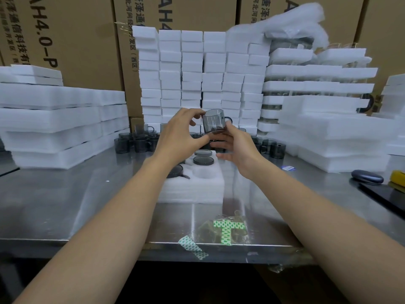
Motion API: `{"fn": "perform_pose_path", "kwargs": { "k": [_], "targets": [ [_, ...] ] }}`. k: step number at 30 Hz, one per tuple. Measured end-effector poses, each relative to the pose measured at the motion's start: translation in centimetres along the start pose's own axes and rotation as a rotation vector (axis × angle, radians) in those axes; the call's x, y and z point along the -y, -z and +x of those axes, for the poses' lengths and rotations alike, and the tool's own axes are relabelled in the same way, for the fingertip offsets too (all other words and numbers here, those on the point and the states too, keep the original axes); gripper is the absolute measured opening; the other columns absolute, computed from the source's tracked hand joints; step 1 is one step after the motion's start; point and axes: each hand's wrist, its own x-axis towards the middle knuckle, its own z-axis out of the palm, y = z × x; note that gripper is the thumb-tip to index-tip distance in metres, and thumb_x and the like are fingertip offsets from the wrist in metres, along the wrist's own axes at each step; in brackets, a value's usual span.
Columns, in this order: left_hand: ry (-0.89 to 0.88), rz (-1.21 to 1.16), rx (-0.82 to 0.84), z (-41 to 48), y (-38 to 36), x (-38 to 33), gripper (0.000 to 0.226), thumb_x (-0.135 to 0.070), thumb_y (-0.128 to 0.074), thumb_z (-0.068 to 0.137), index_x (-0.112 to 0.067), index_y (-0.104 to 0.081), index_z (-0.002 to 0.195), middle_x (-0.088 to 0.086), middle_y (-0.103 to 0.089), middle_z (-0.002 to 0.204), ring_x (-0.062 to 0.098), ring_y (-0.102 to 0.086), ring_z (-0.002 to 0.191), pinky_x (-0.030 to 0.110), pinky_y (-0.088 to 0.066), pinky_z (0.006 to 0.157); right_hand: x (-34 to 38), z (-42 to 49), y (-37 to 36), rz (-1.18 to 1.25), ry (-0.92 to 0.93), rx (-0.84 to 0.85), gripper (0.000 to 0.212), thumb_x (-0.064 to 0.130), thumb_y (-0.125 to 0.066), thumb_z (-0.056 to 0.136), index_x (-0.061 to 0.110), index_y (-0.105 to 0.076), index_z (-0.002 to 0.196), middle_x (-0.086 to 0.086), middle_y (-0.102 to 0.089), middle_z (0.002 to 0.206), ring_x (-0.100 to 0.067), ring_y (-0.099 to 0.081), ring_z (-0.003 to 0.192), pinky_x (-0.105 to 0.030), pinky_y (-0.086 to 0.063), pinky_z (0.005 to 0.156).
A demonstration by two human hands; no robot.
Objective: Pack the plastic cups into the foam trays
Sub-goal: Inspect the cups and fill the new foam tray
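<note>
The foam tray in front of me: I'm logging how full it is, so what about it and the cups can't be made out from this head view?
- Foam tray: its left slots are hidden behind the left hand and forearm, so the fill count is unknown.
- Smoky cup: base covered by the right hand.
- Loose cups behind: partly blocked by both hands, too dark to count.

**Body appearance, head view**

Two bare forearms enter from the lower corners. No sleeves visible up to the frame edge. Left hand (179,130) and right hand (235,143): no gloves, rings, watch or wristbands seen. Nails short where visible. No markings on either arm.
</note>
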Motion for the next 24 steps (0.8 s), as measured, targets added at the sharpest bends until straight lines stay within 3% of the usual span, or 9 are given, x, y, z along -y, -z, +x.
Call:
{"fn": "perform_pose_path", "kwargs": {
  "k": [4,8,12,16,18,21,24],
  "targets": [
    [0.012,-0.002,0.018,-0.1,0.0,0.0,0.057,-0.048,-0.084,0.085,-0.032,-0.064,0.136,-0.022,-0.065,0.125,0.000,-0.061,0.111,0.031,-0.051,0.096,-0.4,0.2,-0.1,-0.092,0.014,-0.084,0.034,0.047,-0.049,0.110,0.021,-0.068,0.120,-0.002,-0.079,0.112,-0.016,-0.077,0.092,-0.032,-0.061,0.068],
    [0.019,-0.012,0.031,-0.2,0.2,-0.3,0.053,-0.043,-0.084,0.084,-0.033,-0.063,0.132,-0.024,-0.066,0.121,0.003,-0.061,0.113,0.036,-0.053,0.099,-0.7,0.3,0.1,-0.261,0.242,-0.249,0.024,0.046,-0.059,0.104,0.028,-0.061,0.119,0.001,-0.067,0.115,-0.018,-0.069,0.100,-0.040,-0.057,0.083],
    [-0.033,0.006,0.049,-0.4,0.1,-0.8,0.053,-0.042,-0.085,0.084,-0.033,-0.065,0.133,-0.016,-0.065,0.119,0.006,-0.060,0.112,0.040,-0.053,0.100,-0.2,0.0,-0.2,-0.212,0.222,-0.122,0.039,0.063,-0.058,0.100,0.027,-0.065,0.112,0.006,-0.073,0.103,-0.007,-0.070,0.082,-0.031,-0.055,0.073],
    [-0.011,-0.072,0.078,-0.4,0.3,-1.0,0.051,-0.056,-0.085,0.082,-0.038,-0.071,0.127,-0.014,-0.065,0.112,0.004,-0.061,0.108,0.031,-0.052,0.095,-0.5,0.0,-0.4,-0.225,0.161,0.005,0.043,0.064,-0.064,0.096,0.027,-0.065,0.119,0.006,-0.079,0.085,-0.016,-0.078,0.083,-0.041,-0.059,0.087],
    [0.045,-0.136,0.112,-0.3,0.4,-1.1,0.053,-0.066,-0.083,0.075,-0.038,-0.074,0.119,-0.010,-0.067,0.103,0.005,-0.064,0.097,0.029,-0.053,0.089,-0.2,-0.1,-0.3,-0.270,0.106,0.045,0.051,0.068,-0.059,0.096,0.021,-0.073,0.109,0.003,-0.079,0.084,-0.018,-0.078,0.082,-0.041,-0.057,0.088],
    [0.135,-0.209,0.197,0.0,0.8,-0.7,0.048,-0.066,-0.085,0.073,-0.031,-0.075,0.103,-0.010,-0.062,0.080,0.009,-0.057,0.072,0.031,-0.048,0.072,0.1,-0.4,-0.3,-0.370,0.065,0.064,0.057,0.071,-0.051,0.096,0.021,-0.076,0.084,0.004,-0.075,0.073,-0.013,-0.071,0.066,-0.038,-0.050,0.078],
    [0.194,-0.263,0.272,0.2,1.1,-0.3,0.044,-0.056,-0.090,0.078,-0.018,-0.073,0.092,-0.002,-0.053,0.073,0.012,-0.049,0.068,0.034,-0.042,0.069,-0.2,-0.5,-0.4,-0.444,0.065,0.091,0.058,0.072,-0.047,0.098,0.023,-0.075,0.087,0.005,-0.072,0.076,-0.012,-0.056,0.062,-0.033,-0.041,0.068]
  ]
}}
